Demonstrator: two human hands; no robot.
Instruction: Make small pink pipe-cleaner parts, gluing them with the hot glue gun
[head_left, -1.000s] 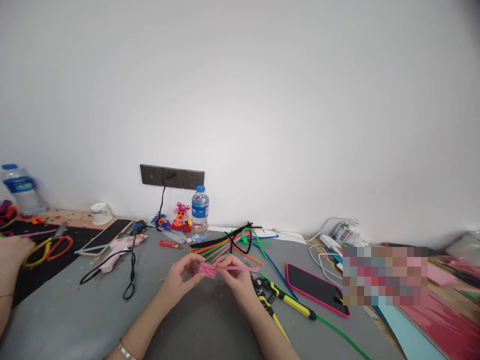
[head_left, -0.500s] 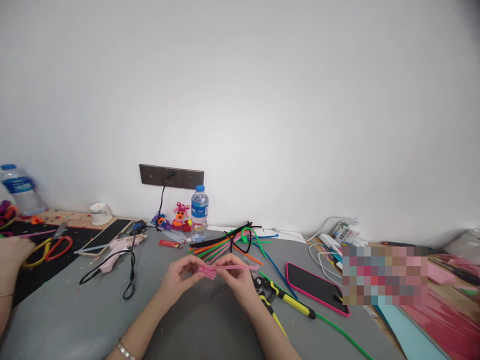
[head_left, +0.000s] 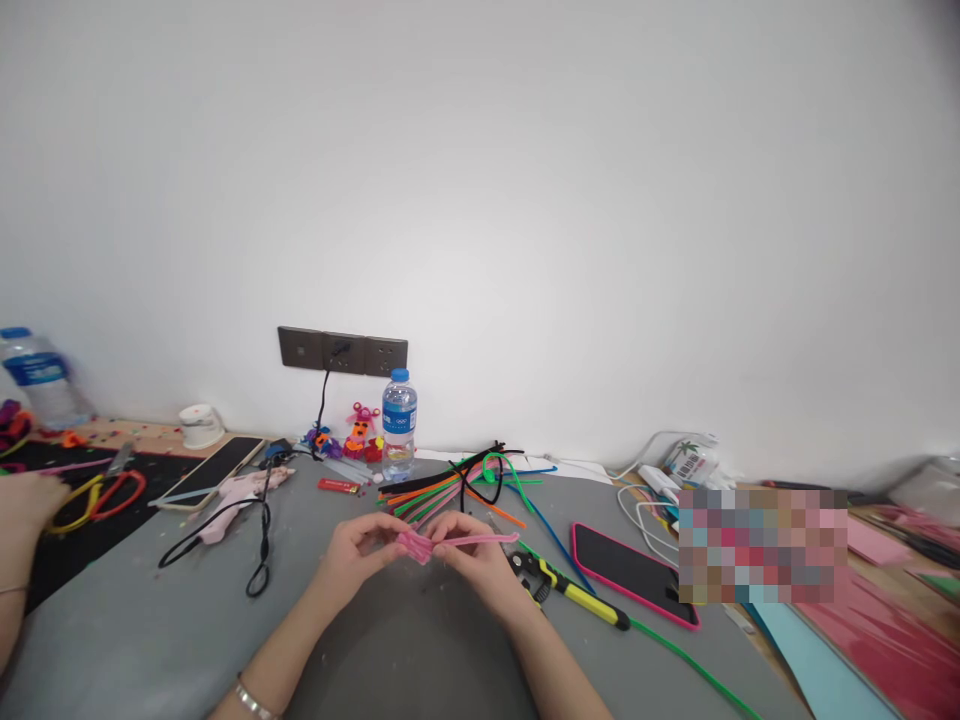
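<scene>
Both my hands meet over the grey mat [head_left: 187,630] at centre. My left hand [head_left: 360,552] pinches the folded end of a pink pipe cleaner [head_left: 450,543]. My right hand [head_left: 476,560] pinches the same pipe cleaner beside it, and the loose tail sticks out to the right. Just behind my hands lies a bundle of coloured pipe cleaners [head_left: 457,485]. Yellow-and-black wire strippers [head_left: 574,592] lie right of my right hand.
A pink-cased phone [head_left: 630,575], a water bottle [head_left: 398,425], a pink glue gun [head_left: 236,497] with its black cord, another phone [head_left: 214,470] and coloured paper sheets [head_left: 862,640] surround me. Another person's hand [head_left: 26,500] rests at the far left near scissors [head_left: 97,497].
My fingers have shifted slightly on the pink pipe cleaner, tightening the folded end. The view has tipped a little; nothing else has moved.
</scene>
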